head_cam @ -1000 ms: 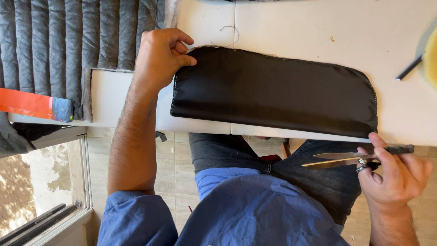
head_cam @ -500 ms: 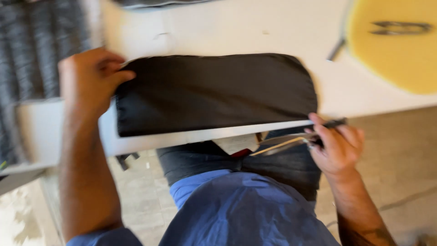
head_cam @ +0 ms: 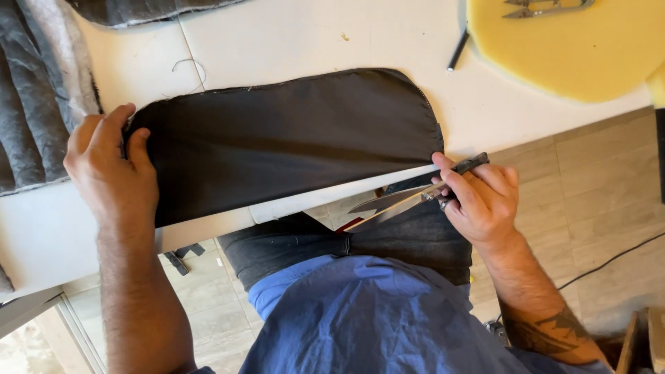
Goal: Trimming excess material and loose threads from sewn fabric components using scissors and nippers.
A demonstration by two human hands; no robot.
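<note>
Here: one black fabric piece (head_cam: 291,142), one scissors (head_cam: 402,199), two hands.

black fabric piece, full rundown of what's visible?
The black fabric is a long, flat panel, matte and woven-looking, with a stitched top edge that curves down at its right corner. It lies on the white table, its lower edge along the table's near edge. The left hand grips its left end, thumb on top. The right hand touches its lower right corner while holding scissors, blades open, just below that edge.
</note>
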